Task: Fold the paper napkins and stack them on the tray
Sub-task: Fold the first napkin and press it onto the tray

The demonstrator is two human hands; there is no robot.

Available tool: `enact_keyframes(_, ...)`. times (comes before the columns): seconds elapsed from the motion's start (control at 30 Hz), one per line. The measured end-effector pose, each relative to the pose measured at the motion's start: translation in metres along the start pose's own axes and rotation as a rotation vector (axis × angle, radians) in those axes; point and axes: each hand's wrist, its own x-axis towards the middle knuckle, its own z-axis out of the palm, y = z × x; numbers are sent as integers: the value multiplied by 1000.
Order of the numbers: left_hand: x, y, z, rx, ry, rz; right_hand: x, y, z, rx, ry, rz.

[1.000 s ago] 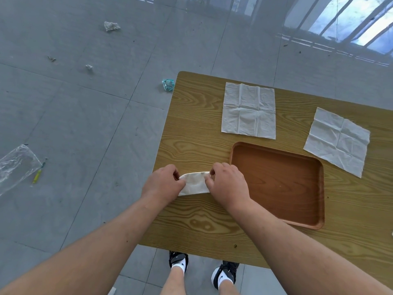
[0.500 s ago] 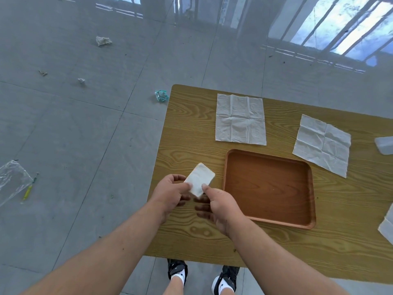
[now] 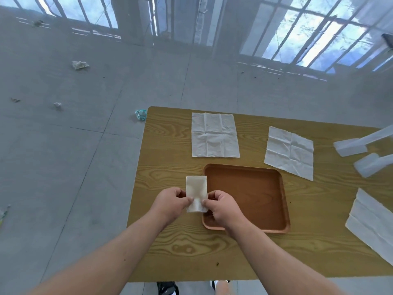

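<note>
Just above the near left corner of the tray, the left hand (image 3: 170, 201) and the right hand (image 3: 223, 207) each pinch the near end of a folded napkin (image 3: 196, 191) between thumb and fingers, one hand on either long edge. A second ago both hands pressed this napkin flat on the table (image 3: 170, 145); half a second ago it was lifted and tilted, held mostly by the left hand. Now it is squared up, its long side pointing away from the person and its far end free. The folding looks finished, and placing it appears to be the step in hand. The napkin's right edge overlaps the left rim of the brown tray (image 3: 285, 199), which holds nothing yet, so this would be the first of the stack. Beyond the tray two unfolded napkins (image 3: 214, 135) (image 3: 289, 152) lie flat, and another napkin (image 3: 372, 226) lies at the table's right edge.
</note>
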Motion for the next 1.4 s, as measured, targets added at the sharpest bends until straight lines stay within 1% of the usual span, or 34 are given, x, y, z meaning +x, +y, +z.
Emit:
enact_keyframes(0.07, 8, 7, 9, 185, 20, 47, 7, 1, -13, -76, 15, -17)
enact_keyframes(0.17, 17, 17, 24, 350, 39, 72, 20, 2, -34, -211, 36, -56)
enact_keyframes(0.27, 22, 26, 40, 439, 85, 101, 36, 1, -53, -298, 20, -84)
enact_keyframes(0.37, 26, 32, 57, 555, 169, 172, 51, -3, -67, -432, 17, -142)
enact_keyframes(0.47, 35, 38, 72, 643, 251, 222, 63, -9, -75, -602, 59, -201)
enact_keyframes(0.6, 47, 45, 86, 720, 312, 257, 78, -16, -80, -746, 79, -255)
enact_keyframes(0.67, 48, 44, 92, 813, 372, 306, 82, -18, -83, -875, 130, -339)
enact_keyframes(0.7, 47, 42, 96, 859, 370, 325, 81, -17, -85, -933, 173, -408)
enact_keyframes(0.77, 40, 35, 102, 969, 291, 396, 79, -13, -89, -1048, 234, -633)
enact_keyframes(0.8, 36, 29, 106, 1031, 242, 458, 80, -10, -91, -1122, 210, -747)
enact_keyframes(0.83, 32, 24, 109, 1076, 197, 527, 82, -7, -93, -1204, 141, -823)
enact_keyframes(0.87, 28, 20, 111, 1108, 151, 580, 85, -5, -94, -1283, 43, -854)
enact_keyframes(0.93, 25, 12, 116, 1154, 41, 601, 92, -3, -97, -1420, -130, -832)
enact_keyframes(1.0, 25, 7, 120, 1164, -24, 568, 97, -1, -100, -1499, -212, -810)
enact_keyframes(1.13, 22, 8, 122, 1185, 18, 582, 98, 5, -100, -1562, -245, -823)
enact_keyframes(1.23, 24, 7, 124, 1167, 50, 580, 99, 6, -99, -1539, -213, -870)
enact_keyframes(1.3, 26, 6, 126, 1174, 39, 538, 101, 4, -98, -1524, -195, -884)
enact_keyframes(1.4, 26, 1, 126, 1202, 14, 516, 105, 3, -96, -1540, -210, -857)
